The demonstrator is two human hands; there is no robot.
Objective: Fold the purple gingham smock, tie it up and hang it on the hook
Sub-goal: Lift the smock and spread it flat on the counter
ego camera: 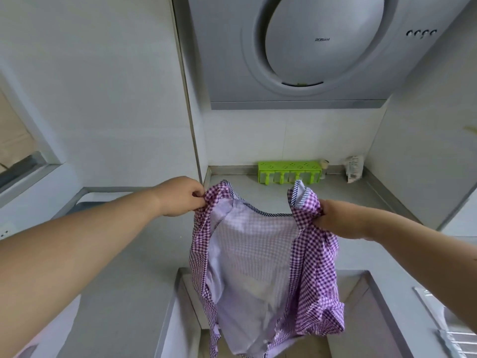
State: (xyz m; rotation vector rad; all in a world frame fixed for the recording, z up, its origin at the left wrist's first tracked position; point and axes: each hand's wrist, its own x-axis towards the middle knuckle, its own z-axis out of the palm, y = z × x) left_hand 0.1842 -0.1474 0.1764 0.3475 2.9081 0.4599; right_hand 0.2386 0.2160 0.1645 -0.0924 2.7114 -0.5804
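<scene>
The purple gingham smock [265,254] hangs in the air between the two hands, carried by nothing but them; no part of it rests on the table [129,254] below. The left hand [180,196] has its grip closed tight on one top corner of the cloth, fingers curled over a bunched fold. The right hand [333,215] is likewise closed on the opposite top corner, with a thick wad of fabric gathered in the fist. Both are at about the same height, so the striped neck edge runs roughly level between them, sagging a little in the middle.

From either grip the smock lies straight down: its long axis is vertical, and the pale inner side faces the wearer of the camera. The lower hem drops out of view past the front edge of the table, over the gap beside the sink [454,321].

The fold ahead turns, I judge, on that level line between the hands. Bringing one hand across to the other would halve the smock along its vertical axis. Neither hand is clearly nearer the centre line. The right side carries more bunched cloth and may need shaking out first. No hook can be picked out here.
</scene>
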